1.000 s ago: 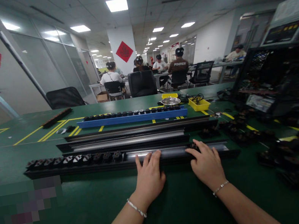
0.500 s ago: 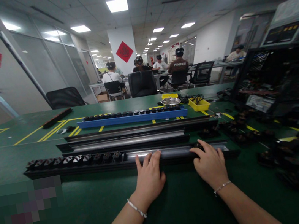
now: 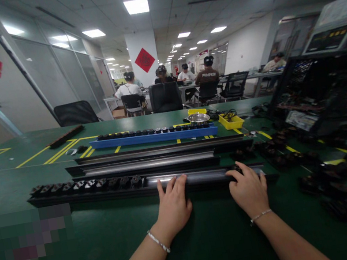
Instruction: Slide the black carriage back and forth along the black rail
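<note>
A long black rail [image 3: 202,178] with a shiny inner channel lies across the table in front of me. Several small black blocks [image 3: 102,184] fill its left part in a row. My left hand [image 3: 173,201] rests on the middle of the rail, its fingers stretched out and apart over the near edge. Near the right end, the thumb and fingers of my right hand [image 3: 248,187] close around a small black block [image 3: 238,168] at the channel. The hand hides most of that block, so whether it sits fully inside the channel I cannot tell.
Behind lie more black rails [image 3: 146,165] and a blue rail [image 3: 154,137] holding black blocks. A metal dish [image 3: 198,118] and yellow tray [image 3: 230,121] stand farther back. Loose black parts [image 3: 341,190] cover the right side, beside an open computer case [image 3: 324,90]. Several people sit beyond.
My right hand has moved slightly to the right along the rail, with the small black block at its fingers. My left hand and the rail have stayed where they were.
</note>
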Demonstrator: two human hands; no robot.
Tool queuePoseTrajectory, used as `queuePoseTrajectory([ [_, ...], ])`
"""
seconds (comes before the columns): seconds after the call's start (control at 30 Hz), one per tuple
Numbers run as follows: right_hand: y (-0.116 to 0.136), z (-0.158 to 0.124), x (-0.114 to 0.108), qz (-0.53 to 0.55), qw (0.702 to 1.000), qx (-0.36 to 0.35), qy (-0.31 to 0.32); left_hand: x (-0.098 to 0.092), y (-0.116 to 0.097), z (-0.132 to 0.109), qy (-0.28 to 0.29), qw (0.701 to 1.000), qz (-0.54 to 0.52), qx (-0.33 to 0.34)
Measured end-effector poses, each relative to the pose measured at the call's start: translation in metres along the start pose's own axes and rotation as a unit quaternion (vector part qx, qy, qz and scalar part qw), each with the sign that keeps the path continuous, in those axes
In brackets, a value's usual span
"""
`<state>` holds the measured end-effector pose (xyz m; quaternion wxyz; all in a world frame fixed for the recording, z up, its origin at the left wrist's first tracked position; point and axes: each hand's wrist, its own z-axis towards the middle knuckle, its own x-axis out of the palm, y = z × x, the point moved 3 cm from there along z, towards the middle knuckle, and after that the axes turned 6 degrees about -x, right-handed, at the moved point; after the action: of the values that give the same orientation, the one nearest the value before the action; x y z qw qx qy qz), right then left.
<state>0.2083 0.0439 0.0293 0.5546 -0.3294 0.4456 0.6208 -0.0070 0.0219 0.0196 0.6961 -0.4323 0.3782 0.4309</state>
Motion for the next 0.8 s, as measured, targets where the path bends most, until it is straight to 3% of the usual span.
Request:
queuePoseTrajectory([
  [0.8, -0.012, 0.002, 0.0, -0.005, 0.999, 0.033, -0.002, 0.0, 0.001, 0.0, -0.002, 1.0, 0.004, 0.003],
])
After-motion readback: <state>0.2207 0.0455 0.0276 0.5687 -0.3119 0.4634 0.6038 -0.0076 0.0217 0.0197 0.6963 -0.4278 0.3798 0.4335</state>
